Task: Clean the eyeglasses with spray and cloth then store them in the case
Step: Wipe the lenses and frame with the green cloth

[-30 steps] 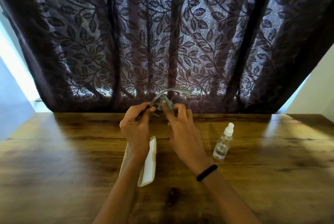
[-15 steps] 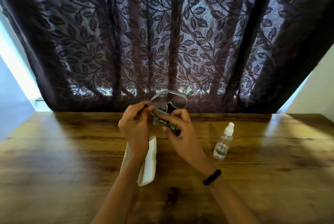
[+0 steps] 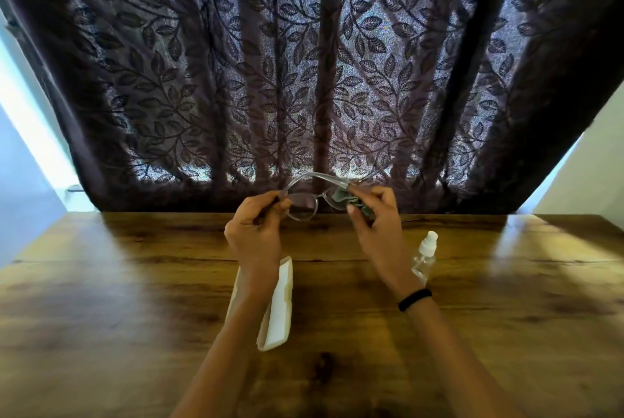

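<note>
Wooden worktop [image 3: 135, 299], glossy grain; dark leaf-patterned curtain [image 3: 304, 63] along its far edge, backlit; pale walls [image 3: 591, 181] beyond both far corners.

Both bare forearms rise from the bottom edge toward the frame's centre. The left hand [image 3: 255, 232], left of centre, has its fingers curled and pinches one end of the eyeglasses [image 3: 304, 207]. The right hand [image 3: 378, 228], right of centre, pinches the cloth [image 3: 342, 197] against the other end. A black band [image 3: 414, 299] circles the right wrist.
</note>
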